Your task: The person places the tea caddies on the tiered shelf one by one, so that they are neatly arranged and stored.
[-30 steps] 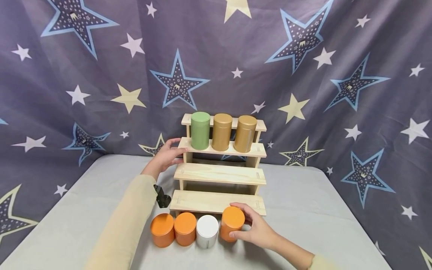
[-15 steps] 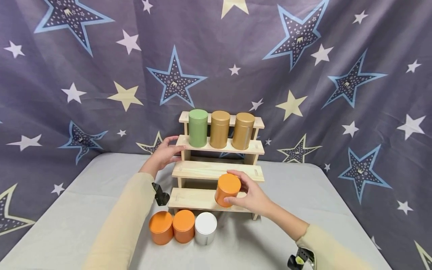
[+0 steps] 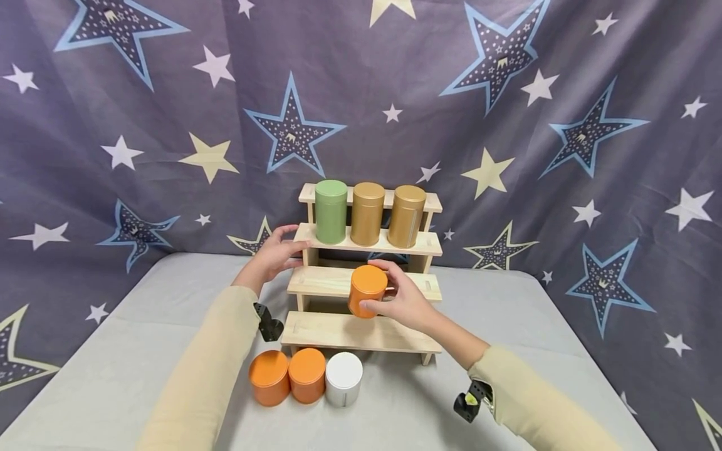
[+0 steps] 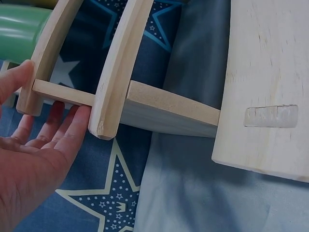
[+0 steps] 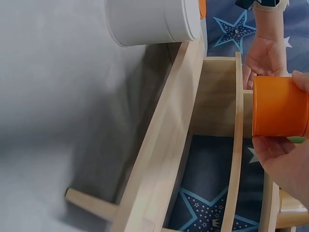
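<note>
My right hand [image 3: 405,299] grips an orange tin [image 3: 366,289] by its sides, thumb at the front. The tin hangs upright in front of the second step of a wooden stepped rack [image 3: 361,331]. My left hand [image 3: 276,255] holds the rack's left side below the third step. In the left wrist view its thumb lies on the board's end and its fingertips [image 4: 79,116] touch the side rail. A green tin [image 3: 331,213] and two gold tins [image 3: 368,215] stand on the third step. Two orange tins [image 3: 269,379] and a white tin [image 3: 343,379] stand before the rack.
The rack stands on a pale grey cloth surface [image 3: 485,351]. Behind it hangs a dark curtain [image 3: 361,94] with stars. A black wrist device [image 3: 472,401] sits on the right sleeve, and another [image 3: 267,322] on the left.
My right hand has lifted the orange tin from beside the white tin, up and slightly left, past the lowest step. My left hand stays at the rack's side.
</note>
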